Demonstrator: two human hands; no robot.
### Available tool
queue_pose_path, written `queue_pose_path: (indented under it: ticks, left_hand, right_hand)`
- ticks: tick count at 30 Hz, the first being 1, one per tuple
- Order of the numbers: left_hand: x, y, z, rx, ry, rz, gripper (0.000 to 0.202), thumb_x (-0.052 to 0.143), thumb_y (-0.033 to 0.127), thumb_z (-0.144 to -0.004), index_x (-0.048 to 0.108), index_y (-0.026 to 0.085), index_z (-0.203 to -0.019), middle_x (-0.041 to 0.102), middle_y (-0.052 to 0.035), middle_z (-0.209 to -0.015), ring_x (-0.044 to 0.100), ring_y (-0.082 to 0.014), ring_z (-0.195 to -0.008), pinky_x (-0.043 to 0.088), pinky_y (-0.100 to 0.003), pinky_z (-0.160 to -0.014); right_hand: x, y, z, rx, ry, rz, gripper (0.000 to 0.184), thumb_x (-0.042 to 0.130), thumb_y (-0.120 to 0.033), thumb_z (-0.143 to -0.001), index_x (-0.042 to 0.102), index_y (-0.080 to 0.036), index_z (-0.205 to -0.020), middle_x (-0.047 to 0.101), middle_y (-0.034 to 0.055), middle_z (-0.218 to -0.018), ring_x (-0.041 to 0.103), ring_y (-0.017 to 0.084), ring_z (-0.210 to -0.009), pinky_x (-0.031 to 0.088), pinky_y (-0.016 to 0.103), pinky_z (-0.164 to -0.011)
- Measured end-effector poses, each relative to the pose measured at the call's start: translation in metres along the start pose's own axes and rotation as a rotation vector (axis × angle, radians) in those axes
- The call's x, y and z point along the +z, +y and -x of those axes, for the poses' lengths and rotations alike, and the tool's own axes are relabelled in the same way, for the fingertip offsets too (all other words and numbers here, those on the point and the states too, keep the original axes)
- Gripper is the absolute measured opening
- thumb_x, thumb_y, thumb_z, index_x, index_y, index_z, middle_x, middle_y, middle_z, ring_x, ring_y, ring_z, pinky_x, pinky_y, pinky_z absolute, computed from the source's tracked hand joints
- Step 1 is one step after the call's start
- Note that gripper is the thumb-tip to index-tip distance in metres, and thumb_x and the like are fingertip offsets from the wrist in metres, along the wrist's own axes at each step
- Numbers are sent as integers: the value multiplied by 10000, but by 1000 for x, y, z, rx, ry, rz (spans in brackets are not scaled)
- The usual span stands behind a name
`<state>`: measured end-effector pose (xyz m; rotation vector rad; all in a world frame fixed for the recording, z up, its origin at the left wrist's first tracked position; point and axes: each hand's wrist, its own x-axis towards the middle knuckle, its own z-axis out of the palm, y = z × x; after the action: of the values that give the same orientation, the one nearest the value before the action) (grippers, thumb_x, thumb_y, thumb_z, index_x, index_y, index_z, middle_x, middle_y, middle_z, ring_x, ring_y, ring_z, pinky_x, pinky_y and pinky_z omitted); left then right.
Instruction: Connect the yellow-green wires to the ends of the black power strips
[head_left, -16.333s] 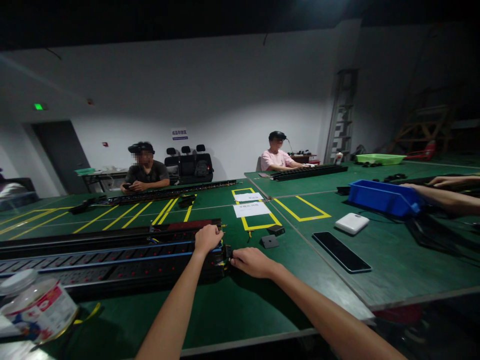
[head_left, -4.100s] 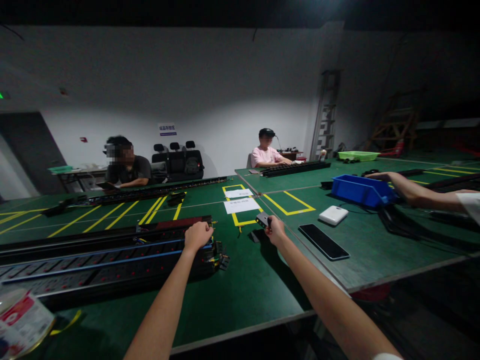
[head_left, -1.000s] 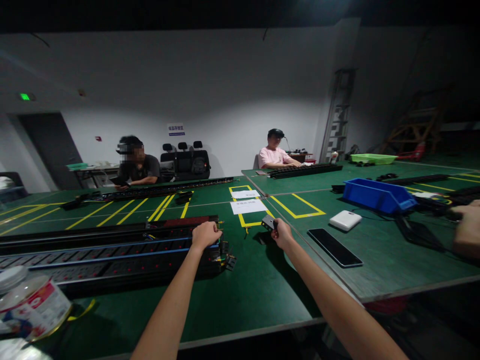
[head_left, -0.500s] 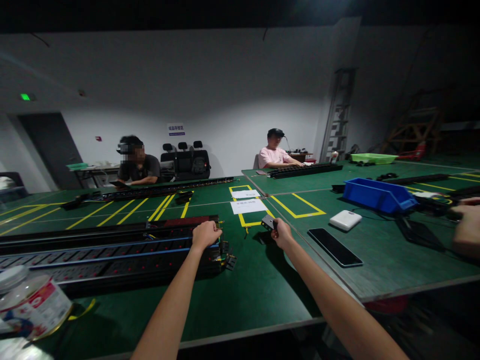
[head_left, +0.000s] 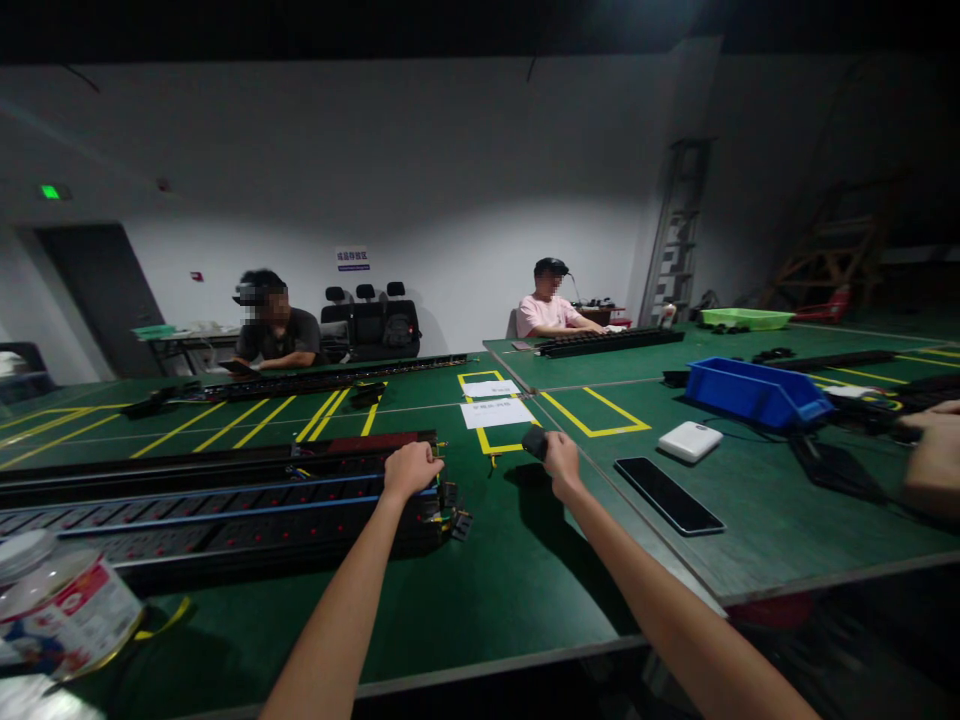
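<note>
My left hand (head_left: 412,470) is closed, its fingers curled over the right end of the long black power strips (head_left: 225,512). What its fingertips pinch, if anything, is hidden. The strips lie side by side on the green table, with rows of sockets, red dots and blue edges. Small black connectors with wires (head_left: 459,520) stick out at their ends, just right of my left hand. Raised above the table, my right hand (head_left: 561,464) grips a small dark block-shaped part (head_left: 535,442). Its finer details are too dark to make out.
Right of my right arm lie a black phone (head_left: 667,495), a white power bank (head_left: 690,440) and a blue bin (head_left: 757,392). Paper sheets (head_left: 495,413) lie ahead. A clear jar (head_left: 67,610) stands at left. Another person's hand (head_left: 934,455) is at far right; two people sit across.
My right hand has turned the small part, so its lighter grey face no longer shows and a dark side faces me. My left hand has stayed in place.
</note>
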<state>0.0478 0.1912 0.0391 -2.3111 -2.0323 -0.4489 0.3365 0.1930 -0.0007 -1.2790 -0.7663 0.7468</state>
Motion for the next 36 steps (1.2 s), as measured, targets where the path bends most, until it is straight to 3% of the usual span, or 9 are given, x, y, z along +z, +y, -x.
queue_pose_path:
  ticks: [2, 4, 9, 12, 16, 25, 36]
  left_hand:
    - [0, 0, 0, 4, 3, 2, 209, 582, 419, -833, 691, 240, -834, 755, -65, -966, 709, -264, -904, 513, -333, -786]
    - [0, 0, 1, 4, 5, 4, 208, 583, 422, -827, 687, 242, -826, 755, -63, -960, 710, -271, -900, 514, -340, -779]
    - [-1, 0, 1, -9, 1, 7, 194, 586, 416, -814, 683, 247, -810, 756, -56, -945, 711, -281, -895, 517, -350, -772]
    - [-1, 1, 1, -8, -1, 5, 189, 593, 408, -814, 692, 247, -831, 759, -60, -950, 712, -274, -908, 516, -335, -777]
    - [-1, 2, 2, -16, 2, 4, 177, 602, 396, -820, 690, 243, -818, 761, -60, -943, 717, -272, -911, 517, -328, -785]
    - [-1, 3, 2, -10, -2, -4, 176, 594, 385, -838, 695, 240, -834, 766, -70, -958, 724, -276, -929, 515, -324, -779]
    - [1, 2, 1, -5, -8, 15, 228, 573, 421, -861, 718, 245, -863, 766, -76, -978, 717, -265, -935, 513, -326, -804]
  right_hand:
    - [4, -3, 9, -280, -10, 140, 285, 512, -430, -828, 660, -188, -849, 674, 51, -769, 606, 207, -737, 461, 273, -628]
    - [14, -5, 21, -441, -91, 214, 369, 486, -474, -847, 694, -177, -911, 706, 78, -875, 624, 224, -818, 473, 287, -680]
    - [57, -9, 44, -150, -467, 237, 346, 480, -404, -827, 716, -160, -896, 617, 20, -660, 536, 173, -551, 390, 253, -480]
    - [82, -11, 47, -231, -462, 357, 313, 471, -359, -854, 717, -171, -812, 625, 26, -660, 528, 164, -553, 376, 250, -512]
    - [103, -3, 48, -415, -430, 536, 295, 496, -298, -876, 749, -189, -773, 706, 71, -774, 596, 205, -713, 392, 266, -648]
    - [112, 20, 59, -439, -484, 482, 317, 512, -318, -910, 794, -183, -962, 764, 72, -906, 645, 216, -809, 436, 271, -764]
    - [119, 32, 60, -412, -569, 405, 330, 529, -358, -939, 795, -171, -991, 779, 88, -985, 693, 244, -897, 487, 309, -832]
